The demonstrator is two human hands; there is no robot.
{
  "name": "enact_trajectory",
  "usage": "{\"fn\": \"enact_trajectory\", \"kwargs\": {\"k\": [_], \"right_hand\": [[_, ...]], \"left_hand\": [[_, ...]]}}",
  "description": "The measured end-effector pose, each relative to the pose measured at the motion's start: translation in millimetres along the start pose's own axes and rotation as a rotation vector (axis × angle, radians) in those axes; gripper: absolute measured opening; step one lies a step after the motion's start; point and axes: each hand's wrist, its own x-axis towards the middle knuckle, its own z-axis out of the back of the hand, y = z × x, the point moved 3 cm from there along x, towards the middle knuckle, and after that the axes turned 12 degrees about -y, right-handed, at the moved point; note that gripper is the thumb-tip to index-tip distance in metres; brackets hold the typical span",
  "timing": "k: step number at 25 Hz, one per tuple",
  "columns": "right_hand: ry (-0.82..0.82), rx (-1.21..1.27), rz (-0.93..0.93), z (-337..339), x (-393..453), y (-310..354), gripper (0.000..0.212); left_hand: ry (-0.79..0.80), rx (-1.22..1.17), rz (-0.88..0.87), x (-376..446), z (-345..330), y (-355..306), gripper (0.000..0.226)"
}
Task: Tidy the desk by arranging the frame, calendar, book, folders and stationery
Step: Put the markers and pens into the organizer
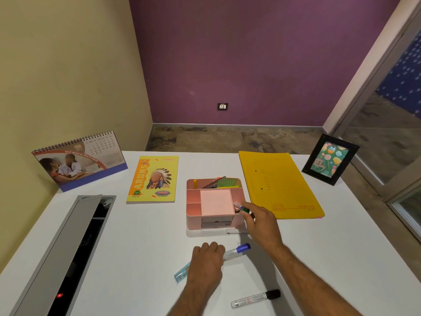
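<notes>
Right hand (262, 221) — green-capped marker (241, 207) — pink organizer (193, 215)

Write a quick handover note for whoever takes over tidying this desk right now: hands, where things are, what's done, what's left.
Right hand holds a green-capped marker at the right edge of the pink organizer.
Left hand grips the blue-capped marker on the desk.
Done: calendar and frame upright at the back corners; book and yellow folders flat either side of the organizer.
Left: black-capped marker, light-blue item and pen lie loose.
</notes>
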Motion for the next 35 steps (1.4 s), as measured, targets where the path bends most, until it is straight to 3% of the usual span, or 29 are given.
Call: {"fn": "enact_trajectory", "kwargs": {"k": [6, 11, 13, 16, 21, 24, 28, 31, 35], "right_hand": [[0.135, -0.148, 0.034, -1.1, -0.7, 4.5, 0.039], [-0.052, 0.348, -0.203, 9.7, -7.7, -7.9, 0.015], [-0.005, 0.557, -0.294, 14.4, -15.2, -7.5, 0.008], [0.07, 0.612, -0.314, 16.2, -26.3, -9.4, 0.021], [-0.104, 0.684, -0.332, 30.1, -24.9, -18.1, 0.02], [-0.287, 0.788, -0.345, 50.4, -13.0, -16.6, 0.019], [-0.433, 0.799, -0.343, 63.0, 2.7, -11.3, 0.025], [-0.426, 0.662, -0.291, 57.3, 7.1, -8.3, 0.023], [-0.349, 0.443, -0.13, 46.1, 5.9, -5.5, 0.018]], "left_hand": [[-0.136, -0.208, 0.153, 9.0, 15.0, -4.8, 0.03], [-0.212, -0.33, 0.247, 10.4, 23.3, -10.7, 0.027], [-0.234, -0.362, 0.285, 10.3, 26.9, -13.8, 0.023], [-0.252, -0.405, 0.297, 9.9, 29.3, -18.0, 0.023], [-0.243, -0.582, 0.436, 5.1, 27.9, -21.3, 0.026], [-0.111, -0.591, 0.465, -6.5, 15.0, -20.3, 0.021], [0.138, -0.472, 0.233, -26.0, -1.5, -25.1, 0.032], [0.34, -0.269, 0.039, -34.5, -12.6, -30.7, 0.045], [0.406, -0.154, -0.045, -40.3, -21.3, -36.4, 0.031]]}}
